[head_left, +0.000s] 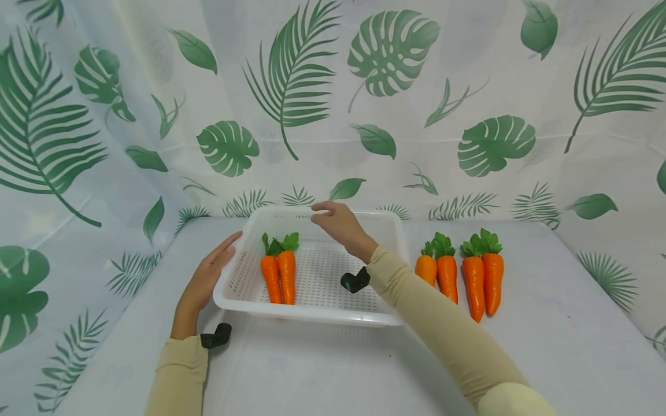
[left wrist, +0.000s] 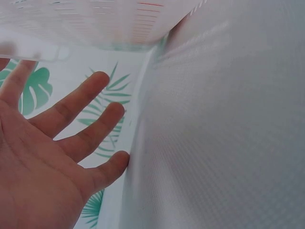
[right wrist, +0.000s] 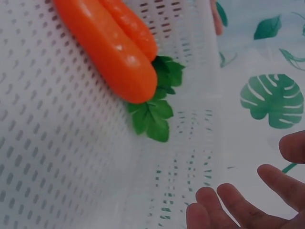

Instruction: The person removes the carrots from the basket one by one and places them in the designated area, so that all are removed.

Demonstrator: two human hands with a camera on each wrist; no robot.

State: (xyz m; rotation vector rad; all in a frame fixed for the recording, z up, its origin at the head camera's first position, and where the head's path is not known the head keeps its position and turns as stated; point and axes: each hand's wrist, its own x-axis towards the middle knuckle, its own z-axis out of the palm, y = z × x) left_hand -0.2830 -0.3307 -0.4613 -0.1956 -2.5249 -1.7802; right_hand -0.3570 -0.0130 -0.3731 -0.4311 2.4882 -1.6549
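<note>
A white perforated plastic basket (head_left: 312,315) stands on the table, tilted slightly in the head view. Two orange carrots (head_left: 287,277) with green leafy tops lie side by side at its left; the right wrist view shows the same carrots (right wrist: 114,57) close up. My left hand (head_left: 208,271) is at the basket's left rim, its fingers spread and extended in the left wrist view. Over the basket's back part hovers my right hand (head_left: 340,225), fingers loosely extended and holding nothing. Several more carrots (head_left: 473,286) lie right of the basket, one partly hidden by my right sleeve.
The white table (head_left: 312,370) carries the basket and the loose carrots. A leaf-printed white curtain (head_left: 322,133) hangs behind and along the sides. Black wrist cameras (head_left: 216,336) sit on both wrists.
</note>
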